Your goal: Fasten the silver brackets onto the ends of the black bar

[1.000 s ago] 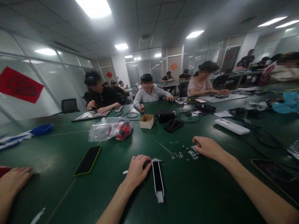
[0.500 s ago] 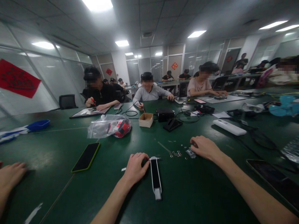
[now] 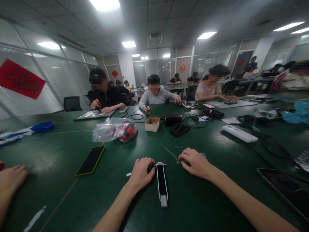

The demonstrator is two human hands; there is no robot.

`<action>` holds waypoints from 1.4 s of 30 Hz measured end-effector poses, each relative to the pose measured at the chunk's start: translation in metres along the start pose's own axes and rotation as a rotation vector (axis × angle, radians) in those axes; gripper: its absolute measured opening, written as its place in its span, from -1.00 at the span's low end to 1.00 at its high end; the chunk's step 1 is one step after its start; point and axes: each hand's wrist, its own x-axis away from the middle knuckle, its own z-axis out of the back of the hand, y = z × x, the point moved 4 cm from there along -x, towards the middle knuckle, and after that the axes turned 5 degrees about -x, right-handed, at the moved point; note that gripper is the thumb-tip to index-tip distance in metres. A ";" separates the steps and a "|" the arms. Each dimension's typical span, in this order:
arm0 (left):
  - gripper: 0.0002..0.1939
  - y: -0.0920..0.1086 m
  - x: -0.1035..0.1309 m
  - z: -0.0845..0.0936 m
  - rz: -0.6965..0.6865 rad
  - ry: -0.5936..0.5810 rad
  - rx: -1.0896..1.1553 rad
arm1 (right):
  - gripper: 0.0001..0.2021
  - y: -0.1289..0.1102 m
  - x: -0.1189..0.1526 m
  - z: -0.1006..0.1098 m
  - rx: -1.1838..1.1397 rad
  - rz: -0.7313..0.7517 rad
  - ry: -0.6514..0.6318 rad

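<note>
My left hand (image 3: 143,171) rests on the green table with fingers curled. A dark object, its kind unclear, shows between thumb and index finger. Right beside it lies a slim white-framed device (image 3: 162,185) with a long black panel and a grey end piece. A thin metal rod (image 3: 164,164) crosses its top end. Farther right, my right hand (image 3: 196,162) reaches down over small metal pieces (image 3: 178,161), thumb and fingers bent but apart. The hand covers most of the pieces. Behind it a clear plastic scrap (image 3: 203,156) peeks out.
A green-edged phone (image 3: 90,161) lies left, with a bagged red-and-black item (image 3: 114,130) beyond. Ahead stand a small open box (image 3: 152,125) and a black box (image 3: 172,118). Right are a white device (image 3: 239,133), cables and a dark tablet (image 3: 285,190). Another person's hand (image 3: 13,177) rests far left.
My right hand has moved left, from the plastic scrap to over the small metal pieces. My left hand stays beside the white-framed device. The view has shifted slightly.
</note>
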 end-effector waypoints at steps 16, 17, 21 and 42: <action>-0.84 0.003 0.001 0.002 -0.006 0.007 0.011 | -0.75 -0.014 -0.007 -0.003 0.039 -0.001 -0.111; -0.84 0.003 0.001 0.002 -0.007 0.010 0.016 | -0.76 -0.014 -0.007 -0.003 0.040 -0.005 -0.105; -0.83 0.002 0.002 0.002 -0.008 0.009 0.040 | -0.78 -0.010 -0.007 -0.003 0.066 -0.016 -0.068; -0.84 0.002 0.004 0.001 -0.023 0.016 0.031 | -0.79 -0.033 -0.040 -0.009 0.369 -0.270 -0.199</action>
